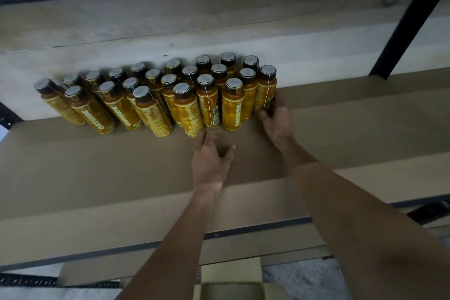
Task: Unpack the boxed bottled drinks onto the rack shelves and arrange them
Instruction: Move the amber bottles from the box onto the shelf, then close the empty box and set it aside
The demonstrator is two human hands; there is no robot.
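Several yellow-labelled bottles with dark caps stand packed in rows at the back of the brown rack shelf. My right hand grips the rightmost bottle at the end of the group, fingers and thumb curled round its lower body. My left hand hovers just in front of the front row, fingers spread and relaxed, fingertips near the base of a front bottle, holding nothing.
A black upright post of the rack rises at the right. The shelf's dark front rail runs below my forearms. An open cardboard box sits on the floor beneath the shelf.
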